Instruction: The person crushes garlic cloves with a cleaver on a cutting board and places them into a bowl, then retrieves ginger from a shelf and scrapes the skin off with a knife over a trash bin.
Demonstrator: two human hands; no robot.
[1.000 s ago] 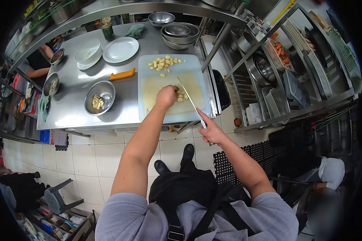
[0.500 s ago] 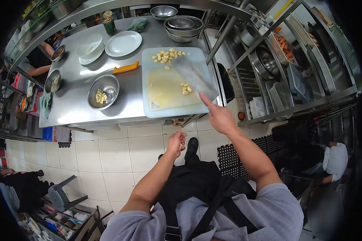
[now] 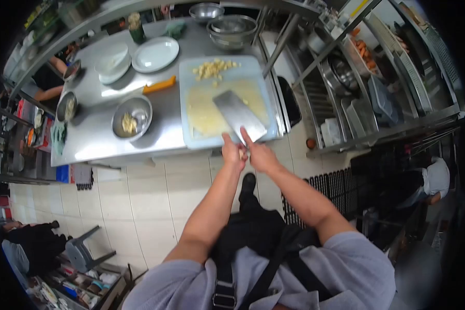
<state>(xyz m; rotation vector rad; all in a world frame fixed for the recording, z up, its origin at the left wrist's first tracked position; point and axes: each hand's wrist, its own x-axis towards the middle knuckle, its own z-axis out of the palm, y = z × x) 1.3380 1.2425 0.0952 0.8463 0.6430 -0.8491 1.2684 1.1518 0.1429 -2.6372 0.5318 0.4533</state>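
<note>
My right hand (image 3: 262,155) is closed round the handle of a wide cleaver (image 3: 237,111), its index finger stretched along the blade. The blade lies flat over the light blue cutting board (image 3: 186,93), at its lower right. A bit of garlic (image 3: 245,102) shows at the blade's edge; what is beneath is hidden. Against my right hand, my left hand (image 3: 233,153) has curled fingers at the handle, which the hands cover. A pile of peeled garlic cloves (image 3: 215,68) is at the board's far side.
A steel bowl (image 3: 144,111) with garlic stands left of the board, near an orange-handled knife (image 3: 160,84). Farther back are a white plate (image 3: 156,54) and stacked steel bowls (image 3: 232,39). A metal rack (image 3: 382,135) is on the right. Another person's arm (image 3: 49,93) shows at left.
The cleaver has come down flat over the small group of cloves, covering most of them. My left hand has risen from below the table edge to meet my right hand.
</note>
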